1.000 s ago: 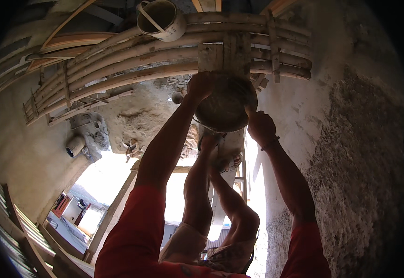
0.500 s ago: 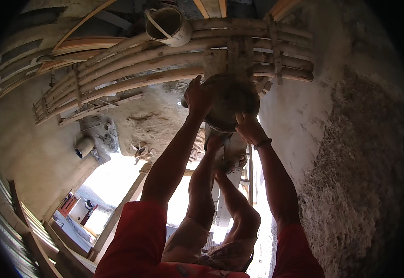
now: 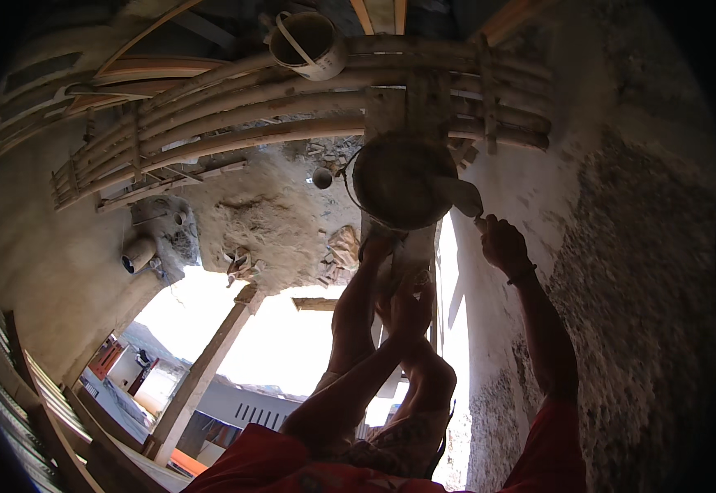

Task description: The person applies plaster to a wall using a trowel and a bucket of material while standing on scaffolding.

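A dark round bucket (image 3: 391,185) stands in front of me at the end of some planks, its thin handle hanging over the left side. Its contents are too dark to make out. My right hand (image 3: 504,246), to the right of the bucket, is closed round the handle of a trowel. The trowel blade (image 3: 460,195) overlaps the bucket's right rim. My left hand (image 3: 412,314) is low between my legs, over my sandalled foot; its fingers are too dark to read.
Wooden planks (image 3: 385,111) cross a platform of long poles (image 3: 292,107). A pale bucket (image 3: 329,64) with a raised handle stands on the poles. A rough, partly plastered wall (image 3: 621,329) rises close on my right. Far below lie rubble ground (image 3: 267,214) and a small bucket (image 3: 322,178).
My left hand has left the bucket's left side and dropped toward my legs. My right hand has drawn out to the right, and the trowel now shows at the rim.
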Action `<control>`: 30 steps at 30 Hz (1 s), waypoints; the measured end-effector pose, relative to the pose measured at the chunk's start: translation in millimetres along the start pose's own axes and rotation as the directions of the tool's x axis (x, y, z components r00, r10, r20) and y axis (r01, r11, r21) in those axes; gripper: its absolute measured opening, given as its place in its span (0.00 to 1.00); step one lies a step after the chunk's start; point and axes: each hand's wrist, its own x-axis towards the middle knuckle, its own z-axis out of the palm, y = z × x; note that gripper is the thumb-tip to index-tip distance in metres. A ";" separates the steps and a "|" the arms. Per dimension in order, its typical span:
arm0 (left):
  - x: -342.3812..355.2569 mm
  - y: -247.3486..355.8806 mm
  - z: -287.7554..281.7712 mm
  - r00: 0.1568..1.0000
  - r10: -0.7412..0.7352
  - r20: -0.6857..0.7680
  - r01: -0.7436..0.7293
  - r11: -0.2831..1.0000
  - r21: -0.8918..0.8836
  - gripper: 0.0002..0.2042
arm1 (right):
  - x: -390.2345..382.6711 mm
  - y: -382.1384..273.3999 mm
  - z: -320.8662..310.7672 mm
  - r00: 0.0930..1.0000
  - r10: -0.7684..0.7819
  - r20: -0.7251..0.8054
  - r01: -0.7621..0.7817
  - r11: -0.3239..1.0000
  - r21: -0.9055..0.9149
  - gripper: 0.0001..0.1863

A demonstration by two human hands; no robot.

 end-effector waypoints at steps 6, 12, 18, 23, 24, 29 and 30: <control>-16.0 -25.8 39.8 0.951 0.039 0.305 -0.143 0.935 0.323 0.25 | 47.5 -34.9 48.9 0.999 0.014 -0.032 -0.011 0.996 0.085 0.11; -21.2 8.6 51.8 0.871 -0.012 0.491 -0.337 0.713 0.615 0.22 | 100.7 -40.1 155.7 0.978 -0.170 -0.122 0.204 0.901 0.384 0.13; -32.3 -9.9 40.8 0.886 -0.037 0.463 -0.335 0.637 0.694 0.22 | 63.0 -53.4 152.5 0.986 -0.089 -0.140 0.145 0.870 0.472 0.16; -34.1 -9.8 42.6 0.866 0.020 0.500 -0.410 0.599 0.687 0.22 | 49.9 -36.4 160.9 0.991 -0.109 -0.082 0.130 0.937 0.324 0.19; -31.6 -8.6 43.3 0.855 0.006 0.518 -0.425 0.579 0.696 0.23 | 50.5 -33.9 161.4 0.994 -0.089 -0.064 0.105 0.942 0.320 0.19; -27.3 -4.7 49.6 0.771 0.090 0.631 -0.572 0.535 0.622 0.19 | 38.2 -13.7 143.2 0.971 -0.085 -0.224 0.160 0.927 0.340 0.18; -24.3 -25.1 51.9 0.765 0.145 0.627 -0.575 0.593 0.564 0.19 | 31.8 -20.9 128.4 0.986 -0.033 -0.164 0.101 0.899 0.426 0.17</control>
